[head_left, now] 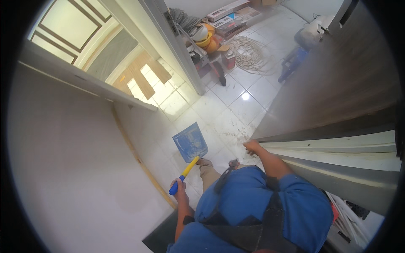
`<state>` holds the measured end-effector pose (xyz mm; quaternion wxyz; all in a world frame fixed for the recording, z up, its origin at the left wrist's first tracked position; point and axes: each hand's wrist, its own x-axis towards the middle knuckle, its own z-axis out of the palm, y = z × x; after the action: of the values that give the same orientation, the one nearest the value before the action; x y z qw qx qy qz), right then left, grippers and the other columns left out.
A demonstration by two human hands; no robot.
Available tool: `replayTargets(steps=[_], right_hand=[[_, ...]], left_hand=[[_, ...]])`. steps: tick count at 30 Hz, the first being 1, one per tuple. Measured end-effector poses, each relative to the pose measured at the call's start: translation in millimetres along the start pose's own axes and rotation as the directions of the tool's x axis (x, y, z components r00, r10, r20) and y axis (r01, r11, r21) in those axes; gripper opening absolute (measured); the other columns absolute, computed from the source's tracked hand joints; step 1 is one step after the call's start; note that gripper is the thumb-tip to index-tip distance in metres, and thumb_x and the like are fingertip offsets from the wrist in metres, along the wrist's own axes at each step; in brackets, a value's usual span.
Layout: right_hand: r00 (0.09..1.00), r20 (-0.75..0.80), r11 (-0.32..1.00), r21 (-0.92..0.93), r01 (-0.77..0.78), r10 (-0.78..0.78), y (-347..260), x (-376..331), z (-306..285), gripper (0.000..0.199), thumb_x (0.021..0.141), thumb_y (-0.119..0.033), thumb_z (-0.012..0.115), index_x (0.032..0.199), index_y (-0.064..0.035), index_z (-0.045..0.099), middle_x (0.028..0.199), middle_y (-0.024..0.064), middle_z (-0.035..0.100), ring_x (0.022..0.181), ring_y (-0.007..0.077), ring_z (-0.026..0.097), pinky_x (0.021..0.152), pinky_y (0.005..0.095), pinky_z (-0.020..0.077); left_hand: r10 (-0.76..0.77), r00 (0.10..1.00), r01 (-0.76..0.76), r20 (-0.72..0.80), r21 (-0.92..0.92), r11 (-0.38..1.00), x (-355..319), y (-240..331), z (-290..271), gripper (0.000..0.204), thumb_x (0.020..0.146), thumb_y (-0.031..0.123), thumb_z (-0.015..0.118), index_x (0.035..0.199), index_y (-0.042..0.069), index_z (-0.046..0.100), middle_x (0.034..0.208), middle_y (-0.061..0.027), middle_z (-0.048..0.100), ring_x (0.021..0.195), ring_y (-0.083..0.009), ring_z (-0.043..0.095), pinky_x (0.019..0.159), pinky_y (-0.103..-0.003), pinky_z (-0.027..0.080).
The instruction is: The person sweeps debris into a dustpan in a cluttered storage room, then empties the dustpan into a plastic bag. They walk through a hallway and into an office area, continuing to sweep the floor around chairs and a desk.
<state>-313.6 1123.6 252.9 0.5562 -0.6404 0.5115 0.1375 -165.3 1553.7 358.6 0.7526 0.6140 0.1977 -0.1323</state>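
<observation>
While left hand (180,186) grips dustpan (190,145), right hand (252,146) touches door (337,97).

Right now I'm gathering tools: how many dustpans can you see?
1: a blue dustpan with a yellow handle, held in the left hand above the tiled floor. Others may be hidden in the far clutter.

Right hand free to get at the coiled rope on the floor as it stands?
Probably not. The right hand rests on the edge of the wooden door, and the coiled rope lies far across the tiled floor; the left hand holds the blue dustpan.
</observation>
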Motion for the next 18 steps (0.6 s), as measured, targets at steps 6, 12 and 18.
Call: replayTargets(steps=[6, 12, 18], right_hand=[[0.925, -0.266, 0.801, -0.596, 0.063, -0.271, 49, 37, 2, 0.040, 0.089, -0.029, 0.059, 0.087, 0.0099, 0.067, 0.074, 0.0211, 0.068, 0.067, 0.0330, 0.070, 0.056, 0.0474, 0.0567], [0.950, -0.237, 0.970, -0.082, -0.227, 0.203, -66, 16, 61, 0.053, 0.093, -0.037, 0.056, 0.115, 0.0110, 0.058, 0.093, 0.0252, 0.068, 0.072, 0.0349, 0.071, 0.055, 0.0470, 0.0576], [0.993, -0.061, 0.944, 0.321, -0.076, 0.101, -233, 77, 92, 0.067, 0.096, -0.052, 0.047, 0.135, 0.0027, 0.047, 0.112, 0.0252, 0.064, 0.079, 0.0383, 0.069, 0.063, 0.0472, 0.0573]], left_hand=[[0.019, 0.975, -0.038, 0.220, 0.082, 0.996, 121, 79, 50, 0.026, 0.091, 0.016, 0.070, 0.109, 0.005, 0.055, 0.090, -0.0031, 0.055, 0.074, -0.0088, 0.053, 0.067, -0.023, 0.047], [0.037, 0.950, -0.118, 0.310, 0.249, 0.961, 224, 149, 75, 0.028, 0.090, 0.017, 0.071, 0.109, 0.004, 0.055, 0.088, -0.0041, 0.056, 0.070, -0.0102, 0.054, 0.066, -0.025, 0.048], [-0.023, 0.959, -0.052, 0.282, 0.259, 0.964, 311, 187, 113, 0.032, 0.088, 0.017, 0.073, 0.111, 0.005, 0.054, 0.100, -0.0070, 0.056, 0.087, -0.0152, 0.058, 0.075, -0.028, 0.053]])
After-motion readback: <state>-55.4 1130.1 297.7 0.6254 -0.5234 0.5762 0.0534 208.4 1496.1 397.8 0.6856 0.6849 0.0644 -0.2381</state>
